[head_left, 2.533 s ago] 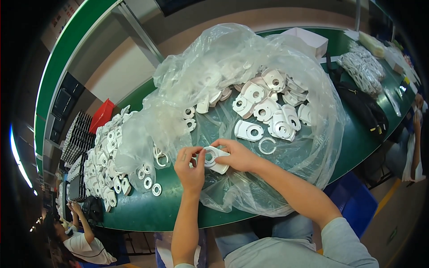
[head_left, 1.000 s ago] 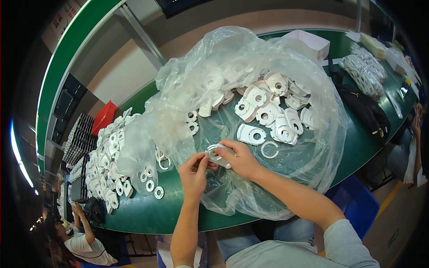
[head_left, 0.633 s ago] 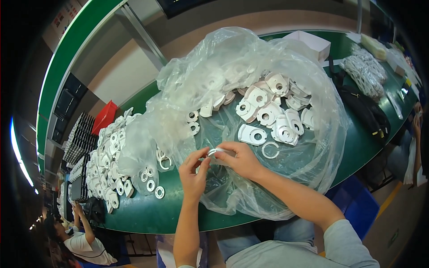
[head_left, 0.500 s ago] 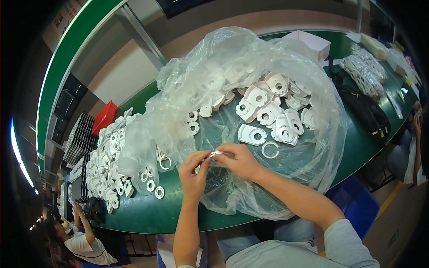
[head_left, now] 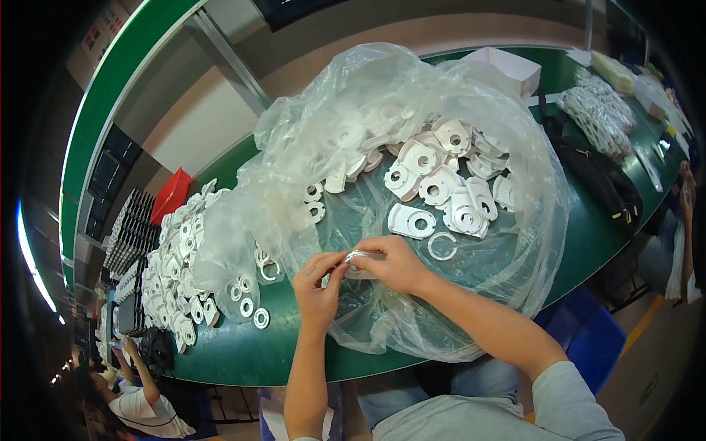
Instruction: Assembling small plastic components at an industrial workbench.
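My left hand (head_left: pixel 315 290) and my right hand (head_left: pixel 401 266) meet over the near part of a clear plastic bag (head_left: pixel 368 323). Both pinch one small white plastic part (head_left: pixel 356 255) with a curved, rounded edge; fingers cover most of it, so its full shape is hidden. Beyond my right hand lies a white C-shaped ring (head_left: pixel 431 248) on the plastic. Just past it, a white plate with a round hole (head_left: pixel 401 219) sits at the near side of a heap of similar plates (head_left: pixel 465 213) inside the opened bag.
Left of the bag, white plates and rings (head_left: pixel 169 275) are heaped on the green table (head_left: pixel 228 353), with a loose ring (head_left: pixel 255 317) nearby. A red bin (head_left: pixel 171 197) and stacked trays (head_left: pixel 132 228) stand beyond. A black bag (head_left: pixel 599 180) lies right. Another person (head_left: pixel 151 411) works at far left.
My hands keep their grip on the white part and have barely moved. At far left, the other person's head and arms have shifted slightly.
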A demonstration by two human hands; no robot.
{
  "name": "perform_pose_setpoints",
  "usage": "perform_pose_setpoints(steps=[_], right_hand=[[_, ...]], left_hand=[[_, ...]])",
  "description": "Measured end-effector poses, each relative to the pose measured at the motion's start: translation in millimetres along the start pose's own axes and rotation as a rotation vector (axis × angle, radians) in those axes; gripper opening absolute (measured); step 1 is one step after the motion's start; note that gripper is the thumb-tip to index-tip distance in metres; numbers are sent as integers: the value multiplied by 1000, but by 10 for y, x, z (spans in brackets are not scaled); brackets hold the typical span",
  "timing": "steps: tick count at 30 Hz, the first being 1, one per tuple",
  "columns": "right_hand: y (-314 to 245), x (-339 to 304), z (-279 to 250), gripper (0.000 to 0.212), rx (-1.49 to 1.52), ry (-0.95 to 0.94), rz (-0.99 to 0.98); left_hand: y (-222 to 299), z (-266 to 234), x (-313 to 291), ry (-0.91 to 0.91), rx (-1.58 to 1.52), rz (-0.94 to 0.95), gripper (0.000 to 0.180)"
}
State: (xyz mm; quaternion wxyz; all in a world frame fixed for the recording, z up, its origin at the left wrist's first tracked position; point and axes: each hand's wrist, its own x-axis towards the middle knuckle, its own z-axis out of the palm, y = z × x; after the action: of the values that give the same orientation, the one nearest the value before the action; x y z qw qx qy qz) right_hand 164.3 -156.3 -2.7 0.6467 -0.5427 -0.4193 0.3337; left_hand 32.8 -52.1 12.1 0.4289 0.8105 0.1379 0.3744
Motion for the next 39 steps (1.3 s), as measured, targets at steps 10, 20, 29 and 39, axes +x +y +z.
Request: perform_pose_setpoints(steps=[10, 20, 29, 39], right_hand=[[35, 20, 3, 20, -68, 33, 19], [156, 36, 38, 27, -81, 144, 27], [285, 49, -18, 35, 173, 26, 99], [163, 31, 87, 33, 33, -35, 111]], left_hand=[[46, -4, 0, -25, 59, -12, 15], [0, 90, 16, -16, -39, -74, 16], [109, -355, -253, 69, 38, -225, 12], [-719, -3066, -1392, 994, 260, -475, 13]])
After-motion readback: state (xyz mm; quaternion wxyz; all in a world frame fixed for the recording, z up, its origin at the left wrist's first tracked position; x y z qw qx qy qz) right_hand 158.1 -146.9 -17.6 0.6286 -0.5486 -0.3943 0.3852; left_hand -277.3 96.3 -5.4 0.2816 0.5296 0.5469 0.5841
